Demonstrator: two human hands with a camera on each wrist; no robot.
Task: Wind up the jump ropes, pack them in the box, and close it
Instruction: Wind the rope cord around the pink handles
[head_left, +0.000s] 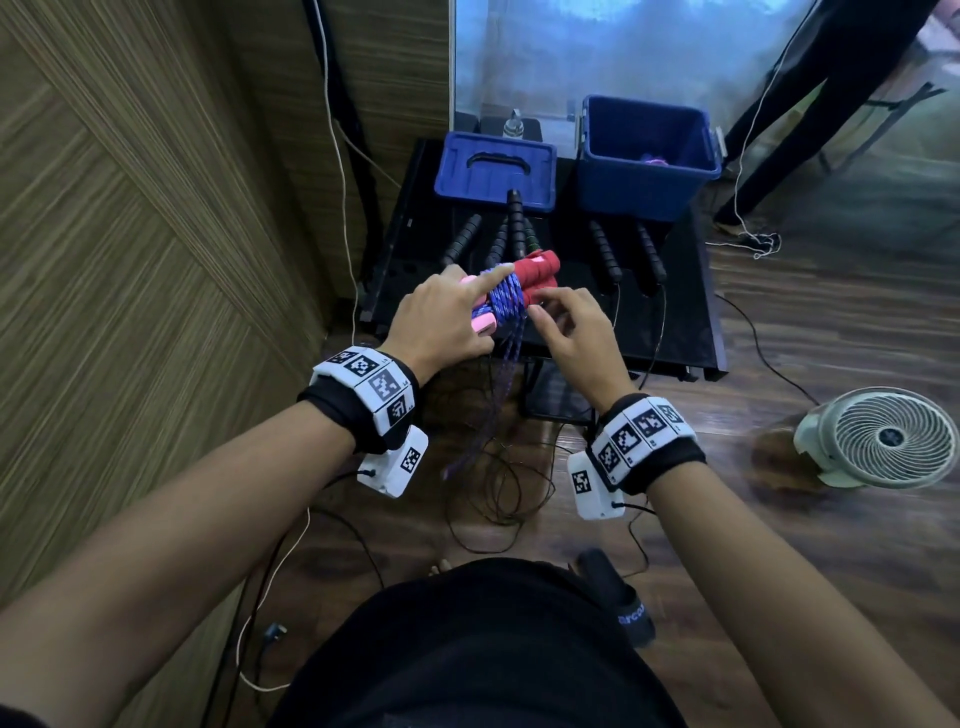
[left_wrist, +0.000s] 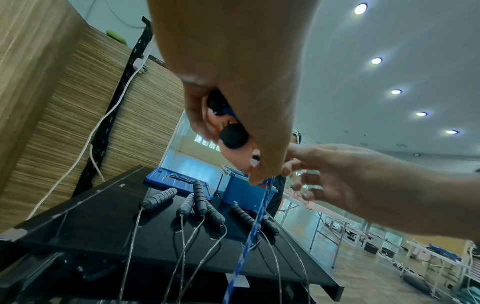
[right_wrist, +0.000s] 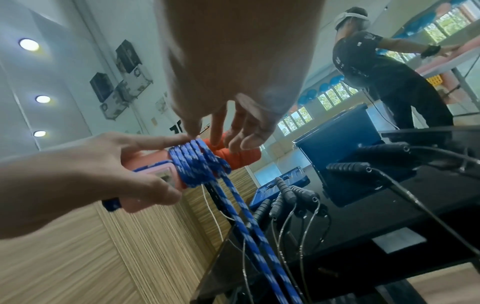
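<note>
My left hand (head_left: 457, 312) grips two red and pink handles (head_left: 540, 270) held side by side, its index finger laid along the blue braided rope (head_left: 506, 299) coiled round them. Loose strands of that rope (head_left: 493, 395) hang down toward the floor. My right hand (head_left: 550, 312) is at the coil (right_wrist: 197, 162), fingers spread and fairly straight, with fingertips (right_wrist: 215, 139) touching the handles. On the black table (head_left: 675, 322) lie several black-handled ropes (head_left: 605, 249). Behind them stands the open blue box (head_left: 644, 156), something pink inside, and its lid (head_left: 493, 171) lies flat to the left.
A wood-panelled wall (head_left: 130, 260) runs close on the left. Thin black cables (head_left: 498, 488) loop on the floor under the table's front edge. A white fan (head_left: 883, 436) sits on the floor to the right. Another person's legs (head_left: 831, 104) stand beyond the box.
</note>
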